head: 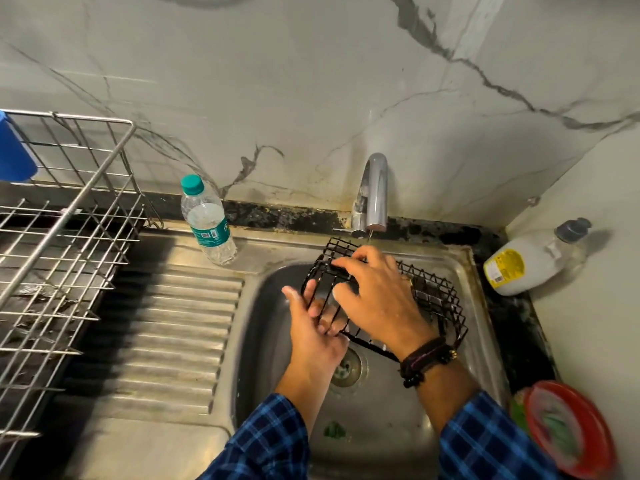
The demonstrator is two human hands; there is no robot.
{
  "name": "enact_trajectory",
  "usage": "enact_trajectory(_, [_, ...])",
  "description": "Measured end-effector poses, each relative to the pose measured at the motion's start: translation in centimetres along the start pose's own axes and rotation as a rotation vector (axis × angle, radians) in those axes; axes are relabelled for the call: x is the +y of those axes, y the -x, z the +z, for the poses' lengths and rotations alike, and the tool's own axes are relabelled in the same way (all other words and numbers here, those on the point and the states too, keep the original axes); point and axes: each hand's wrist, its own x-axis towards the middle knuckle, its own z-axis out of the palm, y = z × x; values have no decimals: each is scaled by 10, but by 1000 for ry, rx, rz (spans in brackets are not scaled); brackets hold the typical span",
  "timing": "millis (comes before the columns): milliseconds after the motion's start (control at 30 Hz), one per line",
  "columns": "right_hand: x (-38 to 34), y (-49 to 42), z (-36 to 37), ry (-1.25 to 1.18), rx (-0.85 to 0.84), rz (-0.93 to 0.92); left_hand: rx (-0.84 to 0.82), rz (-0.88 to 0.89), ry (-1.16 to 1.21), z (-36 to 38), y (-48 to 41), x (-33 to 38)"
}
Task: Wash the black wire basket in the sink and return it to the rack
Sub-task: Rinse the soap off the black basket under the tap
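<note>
Item: black wire basket [437, 300], tilted, held above the sink [388, 414] basin, just below the tap [372, 192] at the sink's back rim.
Left hand [313, 336]: thumb outside the basket's end, fingers [327, 315] inside (seen through the wire), clamped on it.
Right hand [375, 301]: fingers curled over the basket's top wires, gripping.
Rack [62, 258]: left of the sink.

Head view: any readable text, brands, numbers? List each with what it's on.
None can be read.
Water bottle: teal label with a code square, print too blurred.
Soap bottle: yellow label with a barcode, print too small.
</note>
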Motion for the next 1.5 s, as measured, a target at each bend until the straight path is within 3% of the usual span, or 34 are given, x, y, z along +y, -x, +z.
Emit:
enact_trajectory(100, [15,-3,4,-76,53,76,-48,6,-126,5,2,0])
enact_trajectory(267, [21,5,17,-135,92,54,286,112,-388,10,-11,-5])
enact_trajectory(433, [16,14,29,-189,118,100,410,139,-412,5,-17,3])
enact_trajectory(733, [10,30,33,-287,280,212,80,277,-629,16,-11,26])
enact_trajectory(867, [5,33,31,-215,220,202,-15,207,-623,31,-7,33])
enact_trajectory(1100, [-4,29,34,-272,21,226,-91,63,-393,22,-12,34])
enact_trajectory(1267, [-2,17,18,27,-53,227,-112,59,-337,20,-13,32])
enact_trajectory(1333, [3,10,14,-113,-63,170,-124,63,-340,22,-15,30])
enact_trajectory(1500, [21,19,19,-277,-49,-255,-196,78,-247,20,-16,37])
